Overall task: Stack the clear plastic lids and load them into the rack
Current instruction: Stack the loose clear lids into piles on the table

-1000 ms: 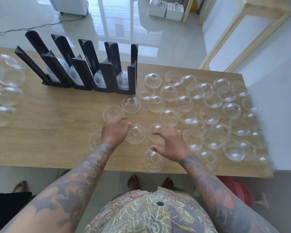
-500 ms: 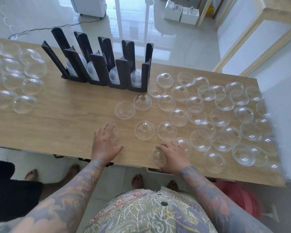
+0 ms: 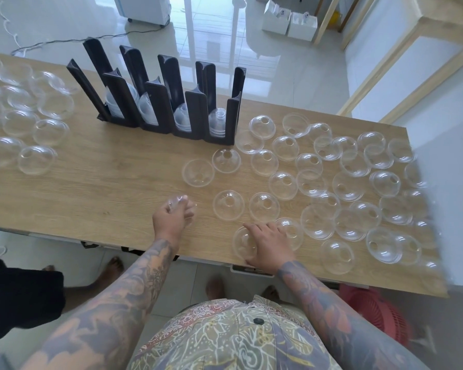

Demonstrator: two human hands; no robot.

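Observation:
Several clear dome lids lie spread over the right half of the wooden table point(image 3: 91, 188), for example one lid point(image 3: 228, 205) just ahead of my hands. My left hand point(image 3: 171, 218) is shut on a clear lid point(image 3: 177, 202) lifted slightly off the table. My right hand point(image 3: 266, 245) lies on another clear lid point(image 3: 242, 243) near the front edge, fingers curled around it. The black rack point(image 3: 169, 102) stands at the back, its slots holding stacked lids point(image 3: 217, 124).
Another group of clear lids point(image 3: 24, 121) covers the table's far left. A person in black stands at the lower left point(image 3: 19, 303). A red fan point(image 3: 380, 313) sits on the floor under the table's right end. White boxes point(image 3: 289, 22) sit on the far floor.
My left hand pulled back from the lids ahead and closed on a lid nearer the front edge. My right hand slid down onto the front lid. The view shifted right.

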